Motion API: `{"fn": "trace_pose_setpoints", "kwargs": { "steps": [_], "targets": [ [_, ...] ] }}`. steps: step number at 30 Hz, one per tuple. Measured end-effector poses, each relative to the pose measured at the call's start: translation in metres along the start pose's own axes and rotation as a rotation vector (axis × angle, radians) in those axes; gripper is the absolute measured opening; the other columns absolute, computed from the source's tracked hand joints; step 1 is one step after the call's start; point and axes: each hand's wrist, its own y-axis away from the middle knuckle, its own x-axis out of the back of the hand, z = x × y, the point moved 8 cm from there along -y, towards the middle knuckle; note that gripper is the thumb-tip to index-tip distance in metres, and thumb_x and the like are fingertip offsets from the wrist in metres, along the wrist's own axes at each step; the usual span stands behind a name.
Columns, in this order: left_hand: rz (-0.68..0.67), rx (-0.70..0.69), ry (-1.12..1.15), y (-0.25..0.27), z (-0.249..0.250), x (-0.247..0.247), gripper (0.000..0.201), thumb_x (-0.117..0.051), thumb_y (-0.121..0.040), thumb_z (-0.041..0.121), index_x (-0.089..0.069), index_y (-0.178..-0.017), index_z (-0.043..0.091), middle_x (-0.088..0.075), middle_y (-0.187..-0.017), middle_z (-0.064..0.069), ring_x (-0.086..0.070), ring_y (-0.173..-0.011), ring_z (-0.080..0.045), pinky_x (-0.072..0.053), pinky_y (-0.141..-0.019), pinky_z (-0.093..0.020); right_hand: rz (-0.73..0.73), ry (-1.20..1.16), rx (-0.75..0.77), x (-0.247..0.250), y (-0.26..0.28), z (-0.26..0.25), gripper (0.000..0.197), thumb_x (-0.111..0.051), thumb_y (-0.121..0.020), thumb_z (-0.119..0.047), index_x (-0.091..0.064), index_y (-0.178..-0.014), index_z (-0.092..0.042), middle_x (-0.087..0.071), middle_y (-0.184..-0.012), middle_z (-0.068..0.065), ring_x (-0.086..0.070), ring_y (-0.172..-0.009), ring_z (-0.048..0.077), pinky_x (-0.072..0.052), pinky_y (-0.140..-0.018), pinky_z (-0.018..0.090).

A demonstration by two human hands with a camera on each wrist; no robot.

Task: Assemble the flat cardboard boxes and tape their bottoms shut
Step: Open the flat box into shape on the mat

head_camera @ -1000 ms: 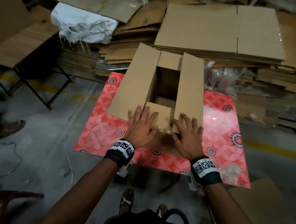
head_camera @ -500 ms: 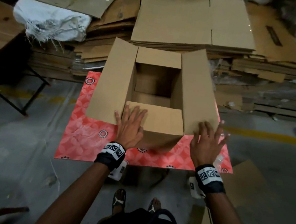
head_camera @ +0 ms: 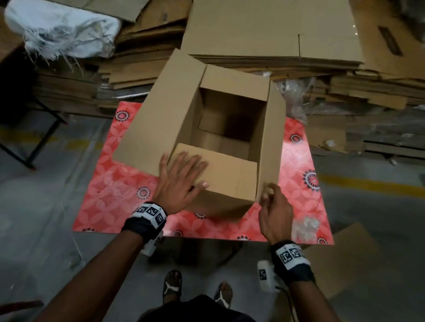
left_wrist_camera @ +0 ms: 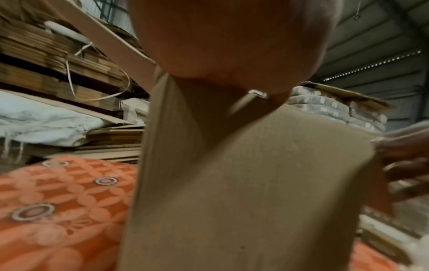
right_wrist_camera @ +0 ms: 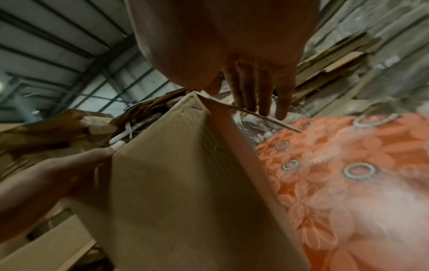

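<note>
Head view shows an opened cardboard box [head_camera: 223, 146] standing on a red patterned mat [head_camera: 115, 190] on the floor, its upper end facing up with four flaps. The left hand [head_camera: 178, 181] lies flat, fingers spread, pressing the near short flap [head_camera: 220, 172] inward. The right hand [head_camera: 275, 213] has its fingers bent at the near corner of the right long flap [head_camera: 271, 145]; whether it actually pinches the edge cannot be told. The left long flap [head_camera: 158, 114] stands splayed outward, and the far short flap [head_camera: 235, 82] stands up.

Judgement: the step in hand is folding the end flaps; no tape is visible on this end. The next move calls for holding the short flaps down while both long flaps are brought over to meet along the middle.

Stacks of flat cardboard [head_camera: 271, 29] sit just behind the box, so room is tight on the far side. The mat is open to left and right. The person's feet [head_camera: 173, 285] are near the mat's front edge.
</note>
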Motion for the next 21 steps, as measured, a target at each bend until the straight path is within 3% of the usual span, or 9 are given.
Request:
{"fn": "trace_pose_setpoints", "kwargs": {
  "steps": [3, 4, 6, 9, 13, 16, 19, 21],
  "targets": [
    [-0.008, -0.07, 0.02, -0.003, -0.008, 0.003, 0.063, -0.025, -0.103, 0.064, -0.034, -0.158, 0.034, -0.033, -0.163, 0.009, -0.022, -0.153, -0.022, -0.007, -0.121, -0.06, -0.254, 0.234, 0.154, -0.003, -0.024, -0.009, 0.071, -0.053, -0.098, -0.015, -0.027, -0.158, -0.043, -0.051, -0.089, 0.006, -0.049, -0.067, 0.026, -0.039, -0.059, 0.034],
    [-0.011, -0.08, 0.033, -0.006, -0.013, 0.005, 0.064, -0.025, -0.102, 0.064, -0.033, -0.158, 0.034, -0.033, -0.163, 0.009, -0.021, -0.153, -0.022, -0.007, -0.121, -0.06, -0.336, 0.283, 0.181, -0.004, -0.033, -0.011, 0.072, -0.053, -0.1, -0.019, -0.021, -0.158, -0.05, -0.046, -0.089, 0.003, -0.049, -0.066, 0.025, -0.04, -0.057, 0.035],
    [-0.014, -0.087, 0.057, -0.012, -0.021, 0.008, 0.066, -0.026, -0.1, 0.066, -0.031, -0.158, 0.035, -0.032, -0.164, 0.009, -0.018, -0.154, -0.023, -0.004, -0.121, -0.062, -0.42, 0.324, 0.196, -0.002, -0.049, -0.016, 0.069, -0.055, -0.101, -0.024, -0.026, -0.154, -0.057, -0.046, -0.097, 0.003, -0.056, -0.077, 0.029, -0.05, -0.062, 0.041],
    [0.027, -0.029, 0.104, -0.015, -0.028, 0.014, 0.065, -0.032, -0.099, 0.063, -0.029, -0.159, 0.036, -0.025, -0.166, 0.008, -0.013, -0.155, -0.027, 0.0, -0.119, -0.068, -0.358, 0.51, 0.28, -0.001, -0.061, -0.032, 0.06, -0.064, -0.095, -0.029, -0.041, -0.147, -0.048, -0.047, -0.129, 0.007, -0.052, -0.112, 0.033, -0.054, -0.081, 0.047],
    [0.221, 0.124, 0.162, 0.002, -0.023, 0.031, 0.065, -0.065, -0.092, 0.028, -0.041, -0.153, 0.03, -0.038, -0.158, -0.004, -0.03, -0.142, -0.036, -0.022, -0.117, -0.065, -0.356, 0.609, 0.394, -0.009, -0.064, -0.048, 0.058, -0.072, -0.087, -0.036, -0.049, -0.14, -0.038, -0.031, -0.16, 0.005, -0.023, -0.15, 0.037, -0.037, -0.111, 0.06],
    [0.293, 0.233, 0.2, 0.02, -0.02, 0.036, 0.083, -0.06, -0.076, -0.002, -0.042, -0.151, 0.027, -0.038, -0.156, -0.008, -0.036, -0.132, -0.038, -0.038, -0.11, -0.055, -0.438, 0.554, 0.432, -0.024, -0.054, -0.055, 0.058, -0.062, -0.094, -0.046, -0.042, -0.147, -0.032, -0.021, -0.168, 0.002, -0.007, -0.158, 0.031, -0.02, -0.12, 0.063],
    [0.327, 0.32, 0.27, 0.03, -0.032, 0.036, 0.098, -0.051, -0.066, -0.019, -0.042, -0.152, 0.027, -0.032, -0.157, -0.013, -0.033, -0.135, -0.04, -0.042, -0.11, -0.056, -0.48, 0.462, 0.435, -0.041, -0.031, -0.074, 0.066, -0.057, -0.087, -0.069, -0.043, -0.14, -0.031, -0.035, -0.16, 0.0, -0.015, -0.156, 0.027, -0.016, -0.122, 0.062],
    [0.345, 0.37, 0.329, 0.034, -0.05, 0.037, 0.097, -0.047, -0.066, -0.023, -0.045, -0.15, 0.026, -0.031, -0.157, -0.014, -0.031, -0.138, -0.038, -0.043, -0.111, -0.051, -0.451, 0.43, 0.421, -0.05, -0.014, -0.083, 0.073, -0.053, -0.083, -0.08, -0.045, -0.137, -0.032, -0.044, -0.147, 0.003, -0.026, -0.151, 0.03, -0.019, -0.12, 0.063]
  ]
}}
